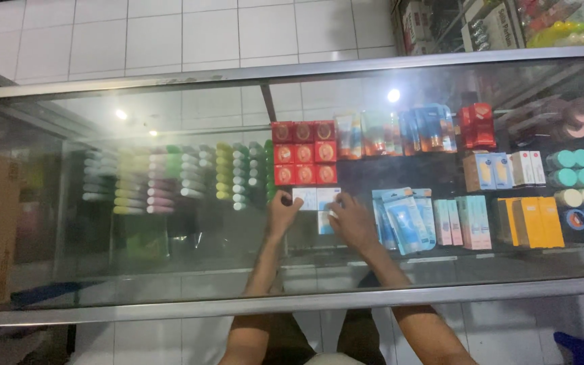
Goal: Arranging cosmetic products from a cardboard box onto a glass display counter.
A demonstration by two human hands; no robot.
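Under the glass top of the display case (170,284), on the shelf inside, both hands are at a small group of white and light blue boxes (315,200). These boxes lie just near side of the block of red boxes (303,162), and left of the blue sachets (403,220). The left hand (282,213) is at the left end of the group; its fingers curl on the corner of the left box, so I judge it is grasping this box, though the glass glare makes it not fully clear. The right hand (351,222) is at the right side, with fingertips pressed on the right box, and a further white box shows partly under this hand. If this hand pinches or only pushes, I cannot tell.

The boxes lie flat, side by side in a row that runs left to right, and this row sits between the two hands, a little to the far side of the knuckles. Both hands touch the row, so neither is nearer. Rows of pastel tubes (170,179) lie well apart on the left, and yellow boxes (532,222) on the right
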